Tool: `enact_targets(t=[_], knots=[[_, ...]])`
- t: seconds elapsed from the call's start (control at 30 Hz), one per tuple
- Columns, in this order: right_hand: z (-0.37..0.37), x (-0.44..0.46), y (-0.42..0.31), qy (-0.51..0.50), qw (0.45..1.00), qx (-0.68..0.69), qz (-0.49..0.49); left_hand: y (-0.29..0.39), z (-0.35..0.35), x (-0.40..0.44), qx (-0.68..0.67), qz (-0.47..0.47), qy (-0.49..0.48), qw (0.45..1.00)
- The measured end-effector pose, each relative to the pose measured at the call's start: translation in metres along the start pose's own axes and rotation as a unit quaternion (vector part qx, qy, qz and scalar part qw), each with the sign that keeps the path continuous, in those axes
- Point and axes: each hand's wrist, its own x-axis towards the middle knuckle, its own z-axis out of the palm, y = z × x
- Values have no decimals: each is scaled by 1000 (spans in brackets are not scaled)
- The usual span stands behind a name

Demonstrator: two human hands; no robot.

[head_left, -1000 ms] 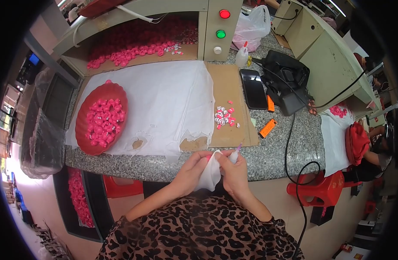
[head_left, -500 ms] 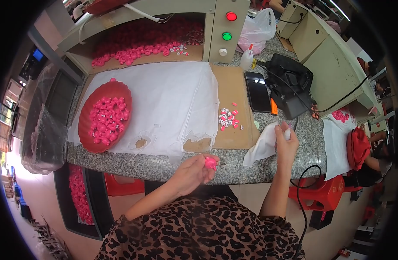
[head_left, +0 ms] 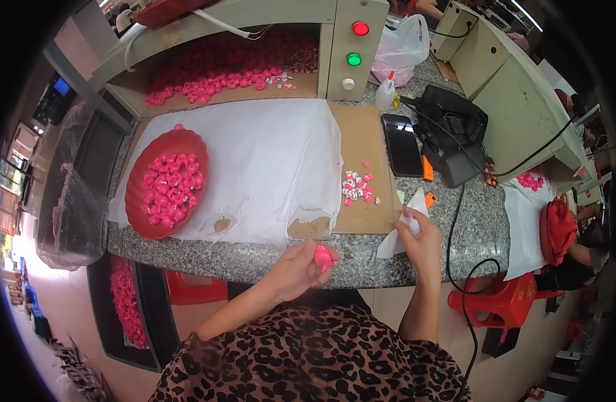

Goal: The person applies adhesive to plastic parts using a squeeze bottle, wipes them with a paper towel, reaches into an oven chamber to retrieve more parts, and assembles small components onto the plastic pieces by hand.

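Observation:
My left hand point(head_left: 296, 271) is closed around a small pink plastic piece point(head_left: 323, 256), held at the counter's front edge. To its right, my right hand point(head_left: 422, 242) is closed on a small white bottle-like object point(head_left: 413, 226), partly covered by the fingers. A white cloth or paper point(head_left: 390, 246) lies under and beside that hand. Small pink and white pieces point(head_left: 357, 187) are scattered on the cardboard point(head_left: 368, 218) just beyond. Farther left, a red scalloped bowl point(head_left: 135, 194) holds many pink pieces point(head_left: 172, 184).
Torn white paper point(head_left: 268, 154) covers the counter. A phone point(head_left: 402, 145), black bag point(head_left: 449, 124) and red-tipped bottle point(head_left: 385, 94) lie right. Behind, a machine point(head_left: 341, 50) shelters piled pink pieces point(head_left: 207, 84). A black cable point(head_left: 450, 248) hangs over the edge. Another person's arm point(head_left: 584, 253) shows at right.
My right hand has moved left, toward the scattered pieces, and the white cloth has shifted; an orange item beside it now shows. My left hand has turned the pink piece slightly.

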Motion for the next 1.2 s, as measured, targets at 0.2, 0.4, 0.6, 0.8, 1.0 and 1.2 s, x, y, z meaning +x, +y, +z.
enact_targets(t=[0.2,0.4,0.6,0.8,1.0,1.2], knots=[[-7,7,9,36,995,34,86,2,-9,0,14,30,-76,997],[-11,18,12,154,986,-59,36,21,-8,-1,437,227,-20,870],[-5,15,0,122,968,195,104,35,-6,-10,508,256,19,823],[8,7,-16,50,943,312,101,37,-9,-14,490,255,30,833],[23,2,-30,-19,931,335,141,79,-36,-38,531,368,301,702],[25,9,-30,-23,932,339,127,136,-79,-58,718,327,506,348]])
